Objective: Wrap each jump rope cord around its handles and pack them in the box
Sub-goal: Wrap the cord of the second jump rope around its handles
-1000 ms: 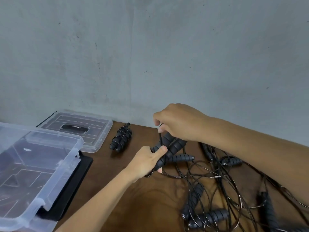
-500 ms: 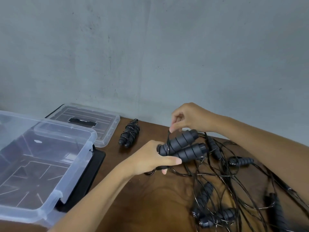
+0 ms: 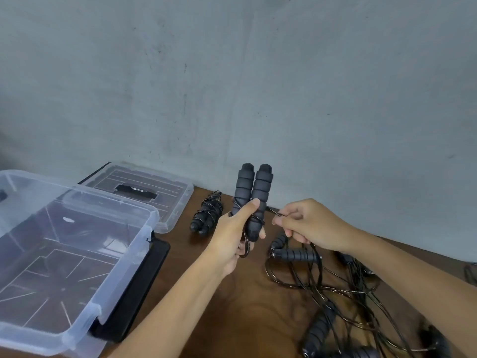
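Note:
My left hand [image 3: 233, 235] grips two black foam jump rope handles [image 3: 251, 192] held side by side and upright above the table. A few turns of thin black cord cross their lower part. My right hand [image 3: 304, 222] pinches that cord [image 3: 273, 212] just right of the handles, pulled taut. One wrapped jump rope [image 3: 206, 215] lies on the table behind my left hand. The clear plastic box [image 3: 77, 254] stands open at the left with nothing in it.
The box's clear lid [image 3: 144, 187] lies behind it by the wall. A tangle of loose ropes and handles [image 3: 322, 293] covers the brown table at the right. A black pad [image 3: 139, 288] sticks out from under the box. A grey wall runs close behind.
My left hand has turned the two handles from lying sideways to upright. My right hand has dropped from above them to their right side, drawing the cord out.

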Available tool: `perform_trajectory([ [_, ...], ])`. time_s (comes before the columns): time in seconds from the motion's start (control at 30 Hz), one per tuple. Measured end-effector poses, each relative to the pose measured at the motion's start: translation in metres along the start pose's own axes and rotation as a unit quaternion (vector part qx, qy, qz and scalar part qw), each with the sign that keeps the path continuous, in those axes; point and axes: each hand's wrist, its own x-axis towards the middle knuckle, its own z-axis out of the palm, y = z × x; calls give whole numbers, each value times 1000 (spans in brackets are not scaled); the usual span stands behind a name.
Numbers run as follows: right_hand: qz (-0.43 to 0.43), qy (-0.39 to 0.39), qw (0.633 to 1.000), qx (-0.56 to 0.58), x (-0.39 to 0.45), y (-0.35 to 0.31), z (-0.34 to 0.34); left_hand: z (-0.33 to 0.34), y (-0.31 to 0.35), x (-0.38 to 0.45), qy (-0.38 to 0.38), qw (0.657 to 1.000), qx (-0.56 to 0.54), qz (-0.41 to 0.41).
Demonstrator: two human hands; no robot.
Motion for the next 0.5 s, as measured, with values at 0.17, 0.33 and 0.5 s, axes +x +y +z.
perform_trajectory([
  [0.17, 40, 41, 998, -9, -12, 0, -2, 13, -6, 7, 58, 998, -21, -30],
  [0.33, 59, 12, 998, -29, -29, 0, -7, 14, -4, 20, 115, 991, -53, -47],
  [0.5, 43, 79, 993, -82, -39, 0, -19, 10, 1, 29, 173, 984, 24, -19],
])
